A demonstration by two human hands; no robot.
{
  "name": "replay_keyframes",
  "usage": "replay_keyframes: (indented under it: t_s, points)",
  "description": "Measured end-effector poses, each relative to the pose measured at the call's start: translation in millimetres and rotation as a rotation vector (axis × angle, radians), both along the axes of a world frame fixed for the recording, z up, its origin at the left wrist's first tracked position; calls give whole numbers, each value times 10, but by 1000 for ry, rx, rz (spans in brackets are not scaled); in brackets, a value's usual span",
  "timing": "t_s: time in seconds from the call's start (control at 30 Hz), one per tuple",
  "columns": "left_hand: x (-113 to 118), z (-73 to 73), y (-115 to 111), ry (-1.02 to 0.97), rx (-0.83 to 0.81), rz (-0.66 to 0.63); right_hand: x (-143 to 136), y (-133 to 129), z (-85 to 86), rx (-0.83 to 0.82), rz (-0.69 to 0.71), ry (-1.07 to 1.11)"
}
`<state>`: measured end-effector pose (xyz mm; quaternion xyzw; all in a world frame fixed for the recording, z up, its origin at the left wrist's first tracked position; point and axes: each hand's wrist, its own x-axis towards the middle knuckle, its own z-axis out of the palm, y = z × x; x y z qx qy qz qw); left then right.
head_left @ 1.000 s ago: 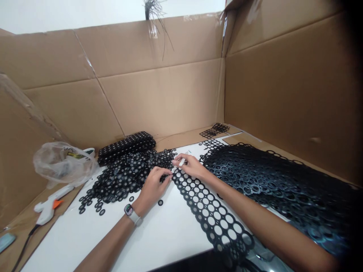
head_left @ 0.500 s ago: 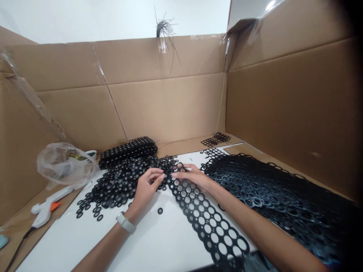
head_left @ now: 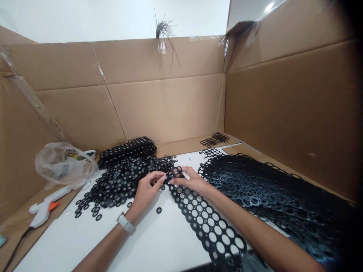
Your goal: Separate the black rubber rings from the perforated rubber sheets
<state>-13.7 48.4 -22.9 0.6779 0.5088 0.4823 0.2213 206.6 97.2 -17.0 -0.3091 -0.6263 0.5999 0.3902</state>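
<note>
A: Grip?
B: Left hand (head_left: pixel 148 189) pinches far left edge of ring strip (head_left: pixel 211 227); right hand (head_left: pixel 192 180) clamped on its far end.
A: Strip's place?
B: White surface (head_left: pixel 167 240), right of ring pile (head_left: pixel 121 185).

cardboard walls (head_left: pixel 176 109) at back, left and right; horizontal creases (head_left: pixel 170 78), shiny tape (head_left: pixel 100 70) on seams. white wall (head_left: pixel 107 19) above back cardboard. bright light (head_left: pixel 269 6), upper right. surface (head_left: pixel 159 241) white; brown board (head_left: pixel 14 228) along its left and far edges. far right of view dark.

Well-lit, glare spot (head_left: pixel 269 6) top R, blurry dk R edge (head_left: pixel 357 94)
</note>
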Motion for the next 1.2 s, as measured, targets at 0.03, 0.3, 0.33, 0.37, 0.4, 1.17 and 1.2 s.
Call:
replay_keyframes:
  t_s: [0.03,0.3,0.33,0.37,0.4,1.17,1.2]
  points:
    - [-7,5,-7,39,7,8,2,12,-13,27,2,-10]
    - [-31,8,-21,138,3,-5,20,41,-15,272,16,-65]
    - [-31,7,-19,134,-10,-15,22,33,-4,284,14,-78]
    - [-31,9,-16,121,-27,-31,24,24,6,293,14,-91]
    - [-32,13,-13,102,-46,-51,27,14,16,301,16,-102]
    - [-211,261,18,-86,-39,-53,14,-120,163,277,26,-115]
    - [-216,245,28,-70,-22,-33,8,-120,169,278,21,-115]
